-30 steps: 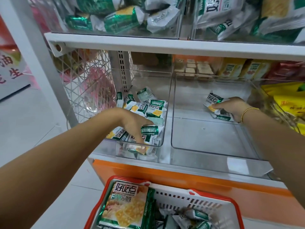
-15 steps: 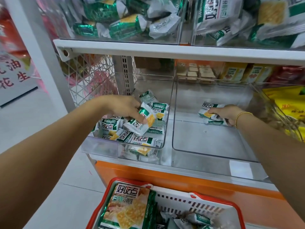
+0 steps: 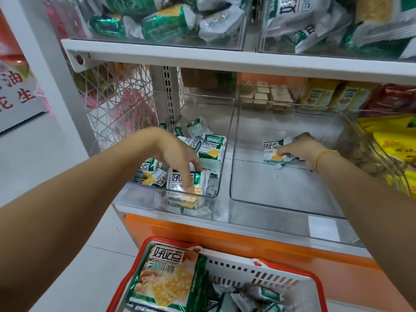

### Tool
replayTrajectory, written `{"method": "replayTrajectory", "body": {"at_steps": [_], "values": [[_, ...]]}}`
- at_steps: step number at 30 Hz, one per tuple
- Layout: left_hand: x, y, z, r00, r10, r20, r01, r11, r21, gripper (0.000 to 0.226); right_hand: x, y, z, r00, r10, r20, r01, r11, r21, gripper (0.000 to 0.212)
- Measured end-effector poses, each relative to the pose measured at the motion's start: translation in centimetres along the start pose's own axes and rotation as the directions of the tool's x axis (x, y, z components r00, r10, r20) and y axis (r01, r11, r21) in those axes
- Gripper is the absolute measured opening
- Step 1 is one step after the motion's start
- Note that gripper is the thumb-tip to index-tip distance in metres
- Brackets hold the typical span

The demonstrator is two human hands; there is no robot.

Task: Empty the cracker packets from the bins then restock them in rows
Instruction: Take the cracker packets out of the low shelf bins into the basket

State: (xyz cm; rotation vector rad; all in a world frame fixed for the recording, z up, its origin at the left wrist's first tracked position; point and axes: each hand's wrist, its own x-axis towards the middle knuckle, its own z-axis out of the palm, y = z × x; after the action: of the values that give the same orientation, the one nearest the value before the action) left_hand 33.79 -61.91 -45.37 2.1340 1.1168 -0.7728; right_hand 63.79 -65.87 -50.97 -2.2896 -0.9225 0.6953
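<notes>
Two clear plastic bins sit side by side on the lower shelf. The left bin (image 3: 222, 176) holds several small green-and-white cracker packets (image 3: 211, 149). My left hand (image 3: 177, 156) reaches into it and presses a packet (image 3: 198, 180) against the bin's front wall with straight fingers. The right bin (image 3: 281, 199) is almost bare. My right hand (image 3: 301, 149), with a gold bracelet on the wrist, holds a few packets (image 3: 271, 149) near that bin's back, fingers curled round them.
A red-rimmed shopping basket (image 3: 315, 287) stands below the shelf with a large cracker bag (image 3: 166, 280) and small packets in it. The upper shelf (image 3: 225, 57) carries full bins close above my hands. Yellow bags (image 3: 391, 140) fill a bin at the right.
My left hand has moved from the middle of the left bin down to its front wall with a packet. My right hand has stayed at the back of the right bin.
</notes>
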Motion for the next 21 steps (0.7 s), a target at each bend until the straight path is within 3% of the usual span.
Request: {"method": "replayTrajectory", "body": {"at_steps": [3,7,11,14,15,17,19,21], "values": [[0.2,0.2,0.3,0.999,-0.026,0.034,0.025,0.999,0.042,0.088,-1.1,-1.0,0.0,0.993,-0.119,-0.014,0.115,0.979,-0.169,0.071],[-0.5,1.0,0.6,1.000,-0.021,0.017,0.020,0.999,0.049,0.085,-2.0,-0.7,0.5,0.990,-0.136,0.036,0.140,0.971,-0.195,0.069],[-2.2,0.9,0.7,0.978,0.021,-0.207,-0.039,0.996,-0.081,0.071,-3.6,-0.6,0.1,0.988,-0.144,0.062,0.154,0.968,-0.198,0.072],[-4.3,0.3,1.4,0.850,0.046,-0.525,-0.169,0.967,-0.188,0.064,-5.9,-1.7,-1.3,0.978,-0.210,-0.014,0.208,0.974,-0.091,0.068],[-5.2,0.2,2.0,0.779,0.038,-0.626,-0.260,0.928,-0.267,0.062,-7.0,-2.3,-2.0,0.972,-0.231,-0.046,0.229,0.973,-0.042,0.063],[-7.0,0.5,3.8,0.666,0.014,-0.746,-0.496,0.755,-0.429,0.060,-10.1,-3.2,-3.6,0.951,-0.289,-0.113,0.291,0.957,0.005,0.048],[-8.9,1.2,6.6,0.627,-0.010,-0.779,-0.632,0.578,-0.516,0.062,-13.8,-3.7,-5.1,0.914,-0.371,-0.165,0.378,0.926,0.012,0.052],[-9.7,2.1,9.9,0.631,-0.012,-0.775,-0.682,0.468,-0.562,0.061,-17.3,-3.1,-6.1,0.867,-0.469,-0.170,0.486,0.872,0.069,0.065]]}}
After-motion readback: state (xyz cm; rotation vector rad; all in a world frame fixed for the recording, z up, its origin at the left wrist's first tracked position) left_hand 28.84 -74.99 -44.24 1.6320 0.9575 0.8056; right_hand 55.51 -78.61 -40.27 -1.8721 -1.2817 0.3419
